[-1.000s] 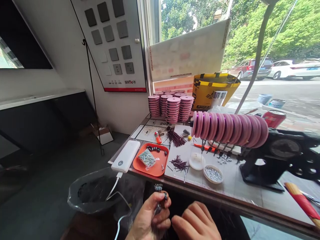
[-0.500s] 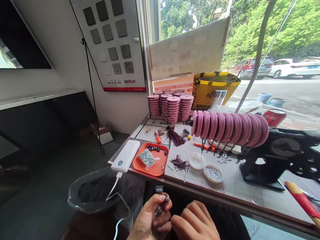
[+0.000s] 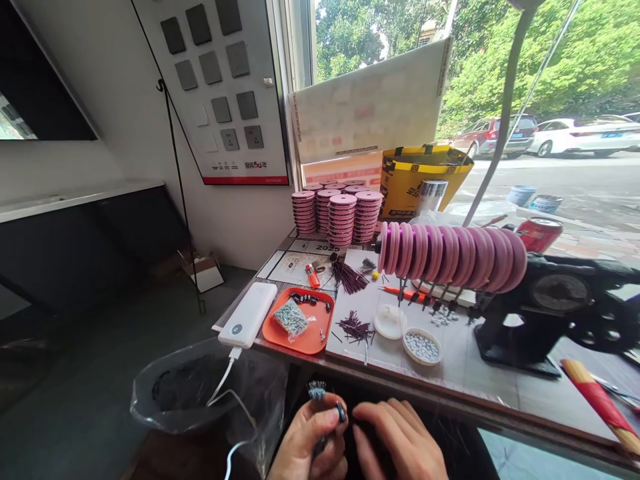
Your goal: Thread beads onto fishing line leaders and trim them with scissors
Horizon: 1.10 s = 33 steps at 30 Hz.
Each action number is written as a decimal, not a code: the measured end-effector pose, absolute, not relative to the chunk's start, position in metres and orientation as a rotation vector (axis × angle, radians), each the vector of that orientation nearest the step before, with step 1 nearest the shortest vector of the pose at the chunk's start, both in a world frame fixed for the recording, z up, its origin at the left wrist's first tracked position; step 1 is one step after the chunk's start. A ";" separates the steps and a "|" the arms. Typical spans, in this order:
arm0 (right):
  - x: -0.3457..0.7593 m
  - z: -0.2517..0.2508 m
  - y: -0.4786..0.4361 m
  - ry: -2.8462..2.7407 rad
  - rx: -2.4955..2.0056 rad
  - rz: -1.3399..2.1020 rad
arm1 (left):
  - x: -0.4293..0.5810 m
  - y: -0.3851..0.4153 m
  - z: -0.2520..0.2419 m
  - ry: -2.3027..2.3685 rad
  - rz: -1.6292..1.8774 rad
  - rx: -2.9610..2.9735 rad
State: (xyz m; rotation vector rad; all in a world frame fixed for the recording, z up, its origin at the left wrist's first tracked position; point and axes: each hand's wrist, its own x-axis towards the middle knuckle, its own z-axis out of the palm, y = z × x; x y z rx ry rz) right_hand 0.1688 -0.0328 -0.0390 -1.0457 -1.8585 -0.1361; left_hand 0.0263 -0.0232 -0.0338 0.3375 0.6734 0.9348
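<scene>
Silver at the tips and dark below: bundle of thin wires point(image 3: 316, 390), standing up out of the grip of the left hand point(image 3: 306, 445), closed narrow around the lower part. Just right of the thumb, a small black bead point(image 3: 341, 411), seemingly threaded on one wire. Right hand point(image 3: 400, 443) close on the other side, fingertips point(image 3: 358, 415) almost at the bead; cannot tell whether pinching or only touching.

Left of the grip and a little beyond, a plastic-lined bin point(image 3: 145, 410). Beyond the grip, on the bench point(image 3: 480, 377): white power bank point(image 3: 249, 315), orange tray point(image 3: 313, 337), purple cuttings point(image 3: 354, 327), dish of silver pellets point(image 3: 405, 347). Further off to the right, a row of pink spools point(image 3: 450, 248) on a black machine point(image 3: 545, 313).

Risk, as judged: losing the bead to the floor or the bin through a slip of the fingertips, nothing being under the hands; also fanning out of the wires with any slackening of the squeeze.

Against half a second ago: right hand brought in to the bead, earlier lower and apart; bead now out past the thumb tip.
</scene>
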 end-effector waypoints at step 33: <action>0.164 -0.054 -0.034 -1.780 -1.031 0.292 | 0.026 -0.025 -0.024 1.157 1.187 0.742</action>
